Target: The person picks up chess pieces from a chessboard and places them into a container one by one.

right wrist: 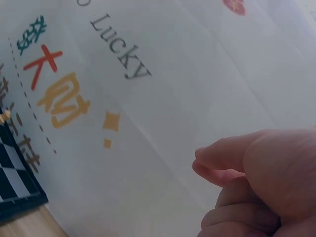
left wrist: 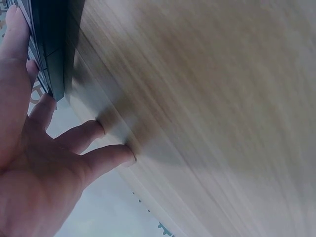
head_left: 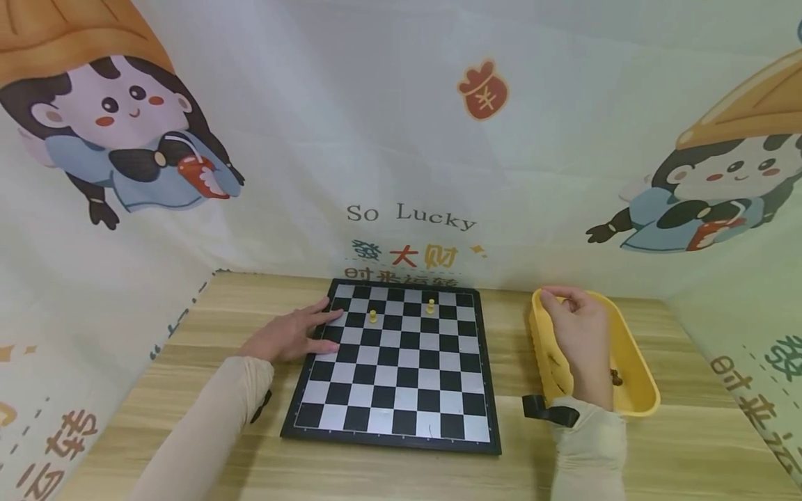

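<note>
A black-and-white chessboard (head_left: 401, 362) lies on the table with two small yellow chess pieces on its far half, one left piece (head_left: 372, 316) and one right piece (head_left: 431, 306). My left hand (head_left: 291, 332) rests at the board's left edge, its thumb and a finger reaching onto the squares. In the left wrist view, two other fingers (left wrist: 111, 155) are spread over the wood. Above the yellow tray (head_left: 635, 348) is my right hand (head_left: 583, 334), its fingers curled. The right wrist view shows its thumb and index fingertips (right wrist: 202, 154) meeting, with nothing visible between them.
Inside the tray lie a few small brown pieces (head_left: 616, 377); the hand hides part of its inside. A printed white cloth (head_left: 401, 139) hangs behind the table and down both sides. Bare wood (head_left: 510, 334) separates board and tray. A black strap (head_left: 551, 410) circles the right wrist.
</note>
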Available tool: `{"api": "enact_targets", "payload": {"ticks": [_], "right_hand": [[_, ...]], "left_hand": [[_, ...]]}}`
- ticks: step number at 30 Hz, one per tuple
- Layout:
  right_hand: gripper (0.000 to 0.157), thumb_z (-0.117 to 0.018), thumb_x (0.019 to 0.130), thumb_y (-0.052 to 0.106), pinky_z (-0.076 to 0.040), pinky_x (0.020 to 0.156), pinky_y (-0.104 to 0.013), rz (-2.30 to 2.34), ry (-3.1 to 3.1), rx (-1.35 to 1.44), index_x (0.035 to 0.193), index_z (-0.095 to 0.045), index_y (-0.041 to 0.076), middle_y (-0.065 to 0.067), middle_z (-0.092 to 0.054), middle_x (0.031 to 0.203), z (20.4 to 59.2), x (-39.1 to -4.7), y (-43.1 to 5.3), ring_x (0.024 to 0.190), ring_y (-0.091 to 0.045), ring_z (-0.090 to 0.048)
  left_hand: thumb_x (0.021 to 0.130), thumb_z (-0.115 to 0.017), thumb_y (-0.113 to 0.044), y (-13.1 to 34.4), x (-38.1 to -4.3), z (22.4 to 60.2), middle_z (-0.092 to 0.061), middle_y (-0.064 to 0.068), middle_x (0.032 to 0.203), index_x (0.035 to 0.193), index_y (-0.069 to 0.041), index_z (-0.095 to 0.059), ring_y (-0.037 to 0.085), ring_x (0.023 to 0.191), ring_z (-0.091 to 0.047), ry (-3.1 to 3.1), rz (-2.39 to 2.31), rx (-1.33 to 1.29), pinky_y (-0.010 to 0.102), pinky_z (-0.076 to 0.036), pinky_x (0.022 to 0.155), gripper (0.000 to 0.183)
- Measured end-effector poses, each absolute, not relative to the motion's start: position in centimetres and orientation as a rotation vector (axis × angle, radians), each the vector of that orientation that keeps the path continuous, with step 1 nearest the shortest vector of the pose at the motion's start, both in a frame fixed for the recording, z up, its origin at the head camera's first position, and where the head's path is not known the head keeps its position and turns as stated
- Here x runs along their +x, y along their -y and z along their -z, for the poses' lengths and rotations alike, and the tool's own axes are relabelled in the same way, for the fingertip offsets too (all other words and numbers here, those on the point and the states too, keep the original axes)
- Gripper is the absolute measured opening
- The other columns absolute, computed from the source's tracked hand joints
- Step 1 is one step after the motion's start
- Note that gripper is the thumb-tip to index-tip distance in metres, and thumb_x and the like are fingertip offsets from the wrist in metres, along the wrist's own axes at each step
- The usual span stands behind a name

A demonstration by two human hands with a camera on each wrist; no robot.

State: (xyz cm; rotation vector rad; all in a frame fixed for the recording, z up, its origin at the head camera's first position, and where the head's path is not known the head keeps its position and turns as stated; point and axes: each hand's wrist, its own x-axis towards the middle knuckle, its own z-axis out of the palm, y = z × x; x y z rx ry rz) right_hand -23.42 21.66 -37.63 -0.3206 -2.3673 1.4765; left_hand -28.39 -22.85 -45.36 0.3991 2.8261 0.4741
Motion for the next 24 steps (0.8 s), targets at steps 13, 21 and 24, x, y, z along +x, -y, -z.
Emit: {"api": "enact_targets", "payload": {"ticks": [13,21,24], "right_hand": [[0.027,-0.069,0.098,0.027,-0.030,0.046,-0.023,-1.498,2.452,-0.113,0.112,-0.074,0.005,0.007,-0.040,0.060,38.6,-25.1,-17.4,0.053,-0.011,-0.039],[0.028,-0.068,0.098,0.027,-0.029,0.046,-0.023,-1.593,2.540,-0.014,0.115,-0.073,0.005,0.007,-0.040,0.059,39.8,-26.8,-15.0,0.052,-0.012,-0.037],[0.028,-0.069,0.098,0.026,-0.027,0.046,-0.023,-1.625,2.554,-0.017,0.116,-0.072,0.005,0.007,-0.040,0.058,40.3,-27.2,-14.3,0.050,-0.013,-0.036]], "left_hand": [[0.089,-0.066,-0.061,22.9,-28.3,45.4,-0.017,0.010,0.173,0.159,-0.028,-0.038,0.045,0.154,-0.026,-2.836,-0.464,0.415,0.061,-0.033,0.122,0.082],[0.090,-0.067,-0.059,22.9,-28.2,45.4,-0.017,0.009,0.173,0.159,-0.028,-0.038,0.045,0.154,-0.026,-2.841,-0.466,0.400,0.061,-0.033,0.122,0.081],[0.090,-0.067,-0.060,22.8,-28.2,45.5,-0.017,0.009,0.173,0.159,-0.027,-0.038,0.045,0.154,-0.026,-2.841,-0.463,0.407,0.061,-0.033,0.122,0.081]]}}
